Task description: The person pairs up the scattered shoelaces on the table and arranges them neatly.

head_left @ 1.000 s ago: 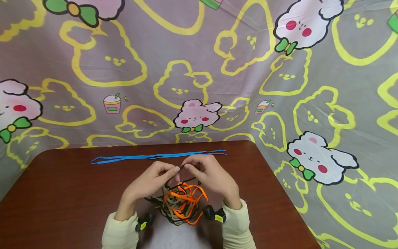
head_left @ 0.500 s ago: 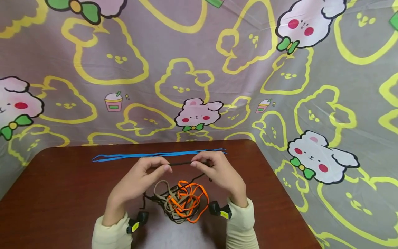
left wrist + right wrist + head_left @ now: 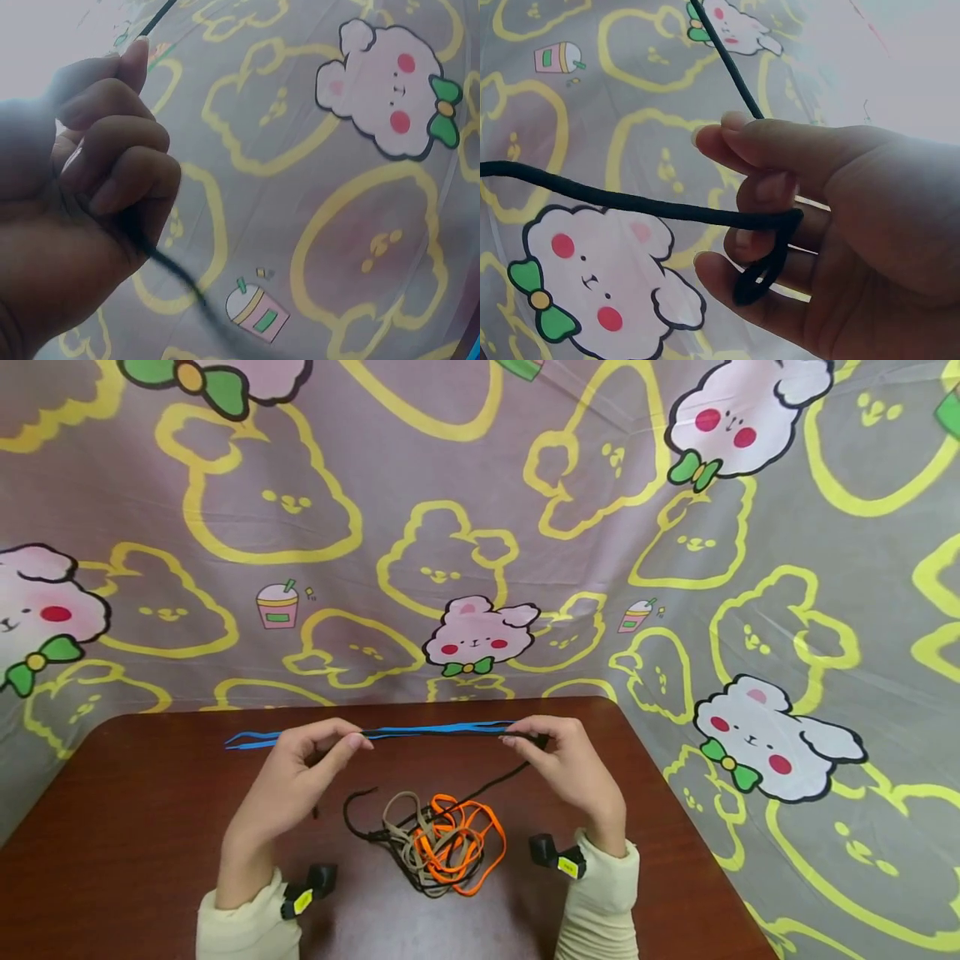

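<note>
Between both hands a black cord (image 3: 438,733) is stretched nearly level above the table. My left hand (image 3: 303,777) pinches it between thumb and forefinger, the other fingers curled; in the left wrist view a tail of the cord (image 3: 176,274) hangs from the palm. My right hand (image 3: 573,764) pinches the other end of the stretch. In the right wrist view the cord (image 3: 630,202) also passes across the lower fingers and makes a small loop there. From the right hand it slants down to a tangled pile of orange laces (image 3: 491,827), tan laces (image 3: 393,814) and black cord.
Two long blue laces (image 3: 251,743) lie side by side along the far part of the brown table (image 3: 150,827), partly behind the left hand and the cord. A patterned cloth (image 3: 360,577) hangs behind the table and along its right side.
My hands have moved apart, left hand leftward and right hand rightward, lengthening the taut black cord between them. Both are slightly higher in view. A black cord end now lies left of the pile.
</note>
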A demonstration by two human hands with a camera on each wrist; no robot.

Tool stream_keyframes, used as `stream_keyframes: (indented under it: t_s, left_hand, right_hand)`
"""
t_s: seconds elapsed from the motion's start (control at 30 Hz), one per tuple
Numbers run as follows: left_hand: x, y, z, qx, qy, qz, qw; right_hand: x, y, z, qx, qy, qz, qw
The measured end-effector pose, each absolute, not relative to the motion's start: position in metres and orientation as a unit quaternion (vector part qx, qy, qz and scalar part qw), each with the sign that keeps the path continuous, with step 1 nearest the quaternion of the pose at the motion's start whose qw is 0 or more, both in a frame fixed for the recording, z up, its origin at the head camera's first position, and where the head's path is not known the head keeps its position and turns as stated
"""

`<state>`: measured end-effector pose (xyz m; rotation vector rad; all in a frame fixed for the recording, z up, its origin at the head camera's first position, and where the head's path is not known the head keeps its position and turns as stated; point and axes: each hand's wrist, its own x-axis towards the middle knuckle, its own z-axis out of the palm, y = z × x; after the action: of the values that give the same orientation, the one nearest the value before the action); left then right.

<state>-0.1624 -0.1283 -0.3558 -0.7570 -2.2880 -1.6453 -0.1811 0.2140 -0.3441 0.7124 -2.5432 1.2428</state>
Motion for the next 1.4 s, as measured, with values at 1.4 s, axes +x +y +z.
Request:
stream_keyframes:
  t_s: [1.4]
  left_hand:
    - [-0.133, -0.22, -0.339, -0.128, -0.878, -0.408, 0.217]
  right_hand:
    - [-0.181, 0.248, -0.323, 0.264, -0.809, 0.429, 0.301]
